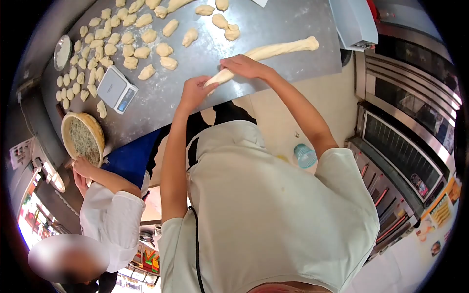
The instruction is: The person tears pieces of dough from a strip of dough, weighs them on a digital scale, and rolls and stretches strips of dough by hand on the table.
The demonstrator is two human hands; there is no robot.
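A long rope of pale dough [281, 50] lies slantwise across the metal table. My left hand [196, 92] is closed round its near left end, with thumb and fingers on either side. Further along the rope, my right hand [243, 66] is wrapped over the dough from above; its fingertips are partly hidden. Many torn dough lumps [142, 52] are spread over the floured surface to the left of my hands. A white digital scale [113, 89] sits between those lumps and the table's near edge.
A co-worker at the left holds a hand [83, 167] at a bowl [100, 133] of greenish-grey filling. A small flour dish [62, 52] stands at the far left. Ovens [405, 146] line the right side. A blue basket [305, 156] is on the floor behind the table edge.
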